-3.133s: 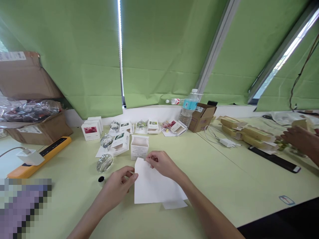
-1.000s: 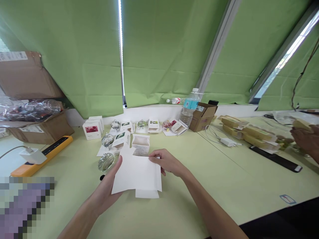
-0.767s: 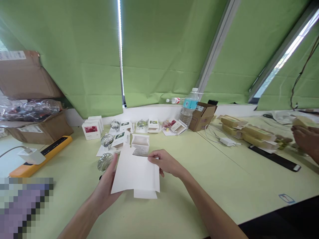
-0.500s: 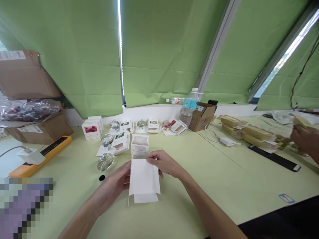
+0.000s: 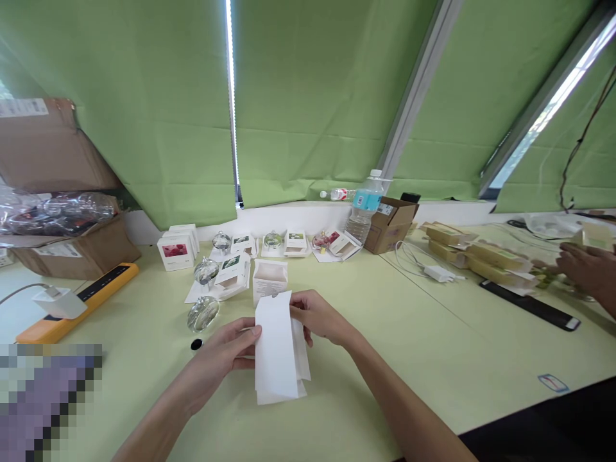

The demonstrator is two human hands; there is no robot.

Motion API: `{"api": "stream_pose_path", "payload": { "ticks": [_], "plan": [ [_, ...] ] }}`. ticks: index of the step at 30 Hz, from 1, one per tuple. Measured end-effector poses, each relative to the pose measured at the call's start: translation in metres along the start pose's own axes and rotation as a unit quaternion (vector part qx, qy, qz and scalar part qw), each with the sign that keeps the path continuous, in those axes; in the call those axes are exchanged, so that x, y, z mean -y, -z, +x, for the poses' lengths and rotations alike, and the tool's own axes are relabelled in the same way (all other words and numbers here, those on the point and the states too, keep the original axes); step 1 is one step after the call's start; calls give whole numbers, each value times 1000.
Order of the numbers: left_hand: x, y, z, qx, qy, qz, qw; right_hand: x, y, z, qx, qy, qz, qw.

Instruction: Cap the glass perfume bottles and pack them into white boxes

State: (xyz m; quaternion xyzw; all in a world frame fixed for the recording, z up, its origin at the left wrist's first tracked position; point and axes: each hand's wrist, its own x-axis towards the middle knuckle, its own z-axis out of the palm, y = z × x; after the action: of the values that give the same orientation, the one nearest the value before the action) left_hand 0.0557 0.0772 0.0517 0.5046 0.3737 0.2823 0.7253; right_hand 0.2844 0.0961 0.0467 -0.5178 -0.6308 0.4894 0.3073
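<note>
Between my hands is a white cardboard insert [image 5: 275, 353], folded along its length with flaps at the lower end. My left hand [image 5: 226, 350] pinches its left edge, thumb on the near face. My right hand [image 5: 322, 317] grips its upper right edge, some fingers hidden behind the card. Just beyond it stands a white box [image 5: 270, 277] with an open window in its face. To the left of my left hand lie a clear glass bottle [image 5: 203, 314] and a small black-topped cap [image 5: 196, 345].
Several glass bottles and printed white boxes [image 5: 176, 250] line the back. A water bottle [image 5: 366, 208] stands by a brown carton [image 5: 391, 224]. On the left are an orange power strip [image 5: 77, 305] and a large carton [image 5: 77, 247]. Another person's hand [image 5: 584, 269] works at the right near yellowish packs [image 5: 500, 255].
The white insert has been folded over from a flat, wide face into a narrower one. My left thumb has come onto its front. The other person's hand has shifted slightly.
</note>
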Motion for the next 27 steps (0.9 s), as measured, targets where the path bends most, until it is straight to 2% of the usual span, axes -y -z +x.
{"api": "stream_pose_path", "payload": {
  "ticks": [9, 19, 27],
  "plan": [
    [1, -1, 1, -35, -5, 12, 999, 3, -2, -1, 14, 0, 35, 999],
    [-10, -1, -2, -16, 5, -6, 1000, 11, 8, -4, 1, -14, 82, 997],
    [-12, 0, -2, -26, -1, -29, 999, 13, 18, -10, 90, -1, 54, 994]
  ]
}}
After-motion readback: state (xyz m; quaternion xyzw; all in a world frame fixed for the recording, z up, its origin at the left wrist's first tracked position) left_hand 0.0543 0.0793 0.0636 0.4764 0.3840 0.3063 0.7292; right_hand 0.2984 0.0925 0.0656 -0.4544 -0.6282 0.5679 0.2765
